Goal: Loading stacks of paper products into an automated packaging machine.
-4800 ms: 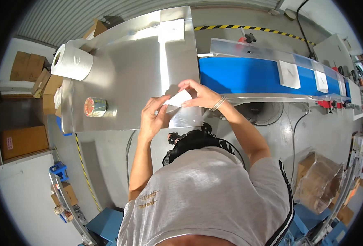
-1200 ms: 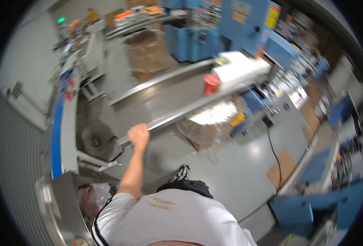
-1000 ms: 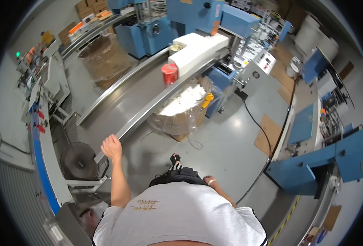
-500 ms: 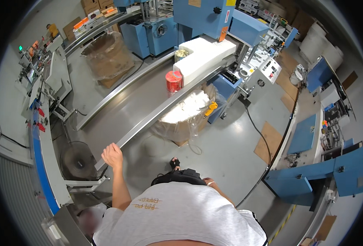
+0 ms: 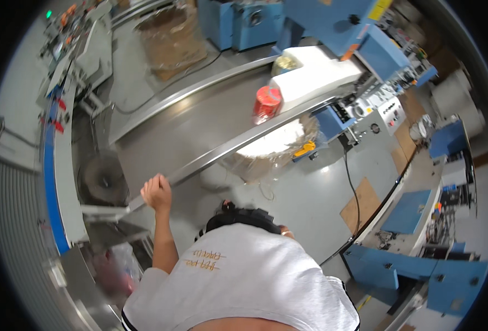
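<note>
My left hand [image 5: 157, 193] is closed over the near metal rail [image 5: 222, 151] of a wide grey chute [image 5: 183, 118], close to its lower end. My right hand [image 5: 287, 233] is mostly hidden beside my waist, and its fingers do not show. Farther up the chute stands a red round tub [image 5: 267, 102] in clear wrap. A long white padded stack [image 5: 315, 77] lies next to the tub, with a yellowish container [image 5: 284, 65] behind it.
Below the rail stands a plastic-lined bin [image 5: 258, 165] full of white material, with a yellow tool [image 5: 304, 148] at its rim. Blue machines [image 5: 326, 25] rise at the chute's far end. A floor fan [image 5: 103, 179] is at left; a black cable [image 5: 357, 193] crosses the floor at right.
My view has turned, so the chute and machines appear farther right, with some blur. My left hand stays on the rail. My right hand has become more hidden behind my body.
</note>
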The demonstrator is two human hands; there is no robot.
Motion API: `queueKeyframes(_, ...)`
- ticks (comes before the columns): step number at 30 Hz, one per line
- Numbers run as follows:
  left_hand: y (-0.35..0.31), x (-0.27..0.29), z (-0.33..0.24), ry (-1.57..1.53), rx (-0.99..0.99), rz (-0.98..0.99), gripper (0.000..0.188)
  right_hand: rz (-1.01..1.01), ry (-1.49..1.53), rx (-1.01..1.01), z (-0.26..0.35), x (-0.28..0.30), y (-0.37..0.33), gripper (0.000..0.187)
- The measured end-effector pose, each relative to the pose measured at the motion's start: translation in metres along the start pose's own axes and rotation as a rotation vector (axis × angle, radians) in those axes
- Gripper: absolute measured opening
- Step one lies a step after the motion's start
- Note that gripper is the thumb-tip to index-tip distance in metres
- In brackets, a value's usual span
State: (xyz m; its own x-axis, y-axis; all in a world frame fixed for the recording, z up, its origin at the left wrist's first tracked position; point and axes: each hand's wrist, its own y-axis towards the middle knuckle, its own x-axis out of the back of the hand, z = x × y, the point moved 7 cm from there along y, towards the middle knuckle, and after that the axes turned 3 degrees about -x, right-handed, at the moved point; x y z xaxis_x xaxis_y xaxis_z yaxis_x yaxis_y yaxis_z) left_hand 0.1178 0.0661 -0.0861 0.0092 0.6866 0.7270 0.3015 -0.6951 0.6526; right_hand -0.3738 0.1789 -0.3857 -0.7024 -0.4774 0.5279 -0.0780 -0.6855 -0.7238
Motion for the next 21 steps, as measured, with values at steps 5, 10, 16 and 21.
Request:
queueKeyframes(5,0.017,-0.009,0.012,-0.02,0.384,0.238,0.02,-0.175,0.751,0.054,0.09,0.072,0.027,0.033)
queueKeyframes(10,0.025,-0.007,0.009,0.092,0.399,0.209,0.016,-0.35,0.658,0.517,0.27,0.185,-0.004,0.026)
queueKeyframes(16,0.02,-0.003,0.005,0.097,0.401,0.177,0.011,-0.326,0.494,0.915,0.399,0.216,-0.027,0.017)
queueKeyframes(21,0.021,-0.011,0.007,0.101,0.399,0.148,0.011,-0.293,-0.046,1.243,0.469,0.181,-0.027,0.021)
